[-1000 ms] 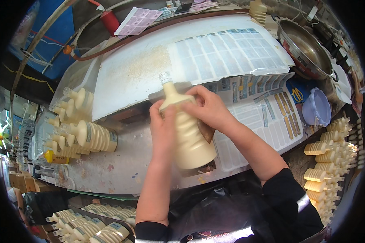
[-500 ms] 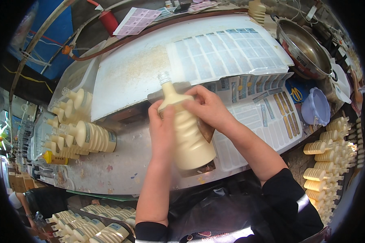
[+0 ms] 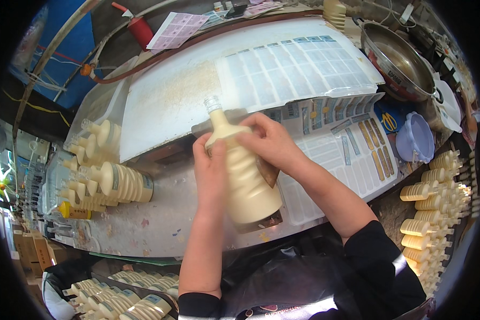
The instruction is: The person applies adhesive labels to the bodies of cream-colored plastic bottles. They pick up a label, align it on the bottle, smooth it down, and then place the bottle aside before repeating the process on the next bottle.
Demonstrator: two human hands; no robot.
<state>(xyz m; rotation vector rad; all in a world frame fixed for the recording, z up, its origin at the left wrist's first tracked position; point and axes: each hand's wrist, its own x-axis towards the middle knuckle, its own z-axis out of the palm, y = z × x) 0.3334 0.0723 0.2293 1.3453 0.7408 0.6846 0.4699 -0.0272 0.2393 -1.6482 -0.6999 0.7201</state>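
A cream-coloured bottle [image 3: 250,186] with spiral ridges and a clear threaded neck lies tilted in front of me, its neck pointing away. My left hand [image 3: 210,160] grips the left side of its shoulder, thumb on top. From the other side my right hand [image 3: 266,138] presses thumb and fingertips on the shoulder near the neck. Whether a small label is under the fingertips cannot be made out. Beneath the bottle, parts of a brown support [image 3: 269,173] show. Right of my right hand lies a sheet of blue and gold labels [image 3: 352,144], partly peeled.
Several cream bottles [image 3: 125,184] lie on the metal table's left. More fill a box [image 3: 112,298] below and stand at right [image 3: 432,213]. A white board [image 3: 170,96] carries a label sheet [image 3: 298,69]. A metal pan [image 3: 397,58], lilac bucket [image 3: 415,138] and yellow-handled scissors [image 3: 389,122] are right.
Both hands stay on the bottle's shoulder with barely any shift. The view has moved slightly. A person seen at the lower left earlier no longer shows.
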